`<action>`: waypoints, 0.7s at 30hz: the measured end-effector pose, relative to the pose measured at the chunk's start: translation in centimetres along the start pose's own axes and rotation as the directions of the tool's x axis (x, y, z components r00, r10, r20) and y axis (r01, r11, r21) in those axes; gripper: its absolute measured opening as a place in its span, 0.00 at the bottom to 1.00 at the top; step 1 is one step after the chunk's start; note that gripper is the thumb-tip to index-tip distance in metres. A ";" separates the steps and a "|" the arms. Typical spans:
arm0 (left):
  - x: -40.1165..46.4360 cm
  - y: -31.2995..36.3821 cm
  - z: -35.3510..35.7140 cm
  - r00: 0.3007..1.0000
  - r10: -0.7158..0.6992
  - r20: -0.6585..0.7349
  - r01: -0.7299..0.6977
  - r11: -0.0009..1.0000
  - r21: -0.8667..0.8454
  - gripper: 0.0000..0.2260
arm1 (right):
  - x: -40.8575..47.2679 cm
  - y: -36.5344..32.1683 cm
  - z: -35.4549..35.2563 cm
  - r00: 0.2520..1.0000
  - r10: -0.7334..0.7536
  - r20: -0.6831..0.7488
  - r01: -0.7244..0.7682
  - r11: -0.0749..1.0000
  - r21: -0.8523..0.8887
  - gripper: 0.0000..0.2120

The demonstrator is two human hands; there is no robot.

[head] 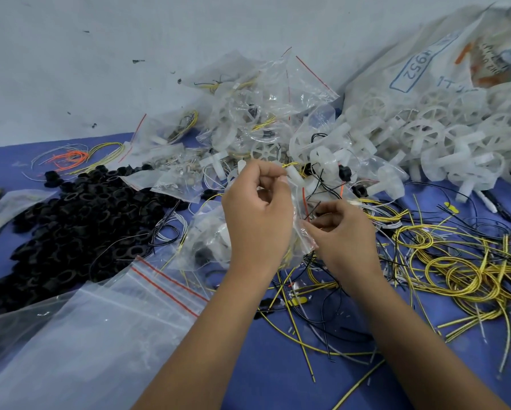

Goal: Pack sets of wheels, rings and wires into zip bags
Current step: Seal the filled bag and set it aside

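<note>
left hand (pixel 255 214) raised, pinch grip on zip bag (pixel 297 232) | right hand (pixel 341 232) pinching it lower

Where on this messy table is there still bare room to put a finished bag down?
Bare blue cloth shows between the forearms, bordered by the empty zip bags and stray yellow wires. A smaller patch lies far left, beyond the black rings, by the orange wires. Around both hands and under the white wheels it is crowded.
</note>
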State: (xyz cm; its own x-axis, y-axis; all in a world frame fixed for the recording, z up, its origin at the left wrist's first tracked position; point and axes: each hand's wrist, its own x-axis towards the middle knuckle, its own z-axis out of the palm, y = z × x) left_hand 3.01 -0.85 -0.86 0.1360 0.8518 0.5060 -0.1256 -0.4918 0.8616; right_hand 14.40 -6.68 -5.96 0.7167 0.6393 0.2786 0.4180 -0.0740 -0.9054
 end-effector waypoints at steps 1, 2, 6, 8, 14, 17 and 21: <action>0.0 0.0 0.0 1.000 0.003 0.004 -0.003 1.000 0.000 0.06 | 0.0 0.0 0.0 1.000 0.003 -0.007 -0.003 0.998 0.059 0.13; 0.0 -0.1 0.0 1.000 0.006 0.006 -0.006 1.000 0.004 0.06 | -0.1 -0.2 -0.1 0.999 -0.038 -0.030 0.040 0.996 0.077 0.09; -0.1 -0.1 0.0 1.000 0.003 0.010 -0.003 1.000 0.028 0.06 | -0.3 -0.7 -0.2 0.977 -0.200 -0.068 0.203 0.978 0.041 0.07; -0.2 -0.1 0.0 1.000 -0.001 0.009 0.001 1.000 0.026 0.06 | -0.4 -0.7 0.0 0.977 -0.207 -0.046 0.208 0.978 0.008 0.07; -0.4 -0.1 0.1 0.999 -0.003 0.038 0.001 0.999 0.041 0.06 | -0.1 0.0 -0.3 0.994 0.050 -0.101 -0.046 0.998 0.037 0.20; -0.4 -0.1 0.1 0.999 0.007 0.037 -0.009 0.999 0.052 0.06 | 0.3 0.4 -0.4 0.992 0.121 -0.047 -0.108 0.970 0.219 0.15; -0.4 -0.1 0.1 0.999 0.013 0.034 -0.015 0.998 0.053 0.06 | 0.5 0.8 -0.4 0.979 0.167 -0.121 -0.159 0.984 0.075 0.19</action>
State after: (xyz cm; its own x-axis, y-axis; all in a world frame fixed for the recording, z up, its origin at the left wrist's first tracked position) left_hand 3.06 -1.11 -1.14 0.1681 0.8387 0.5180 -0.0748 -0.5131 0.8550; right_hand 15.34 -6.74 -6.43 0.8387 0.5205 0.1602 0.2560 -0.1172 -0.9595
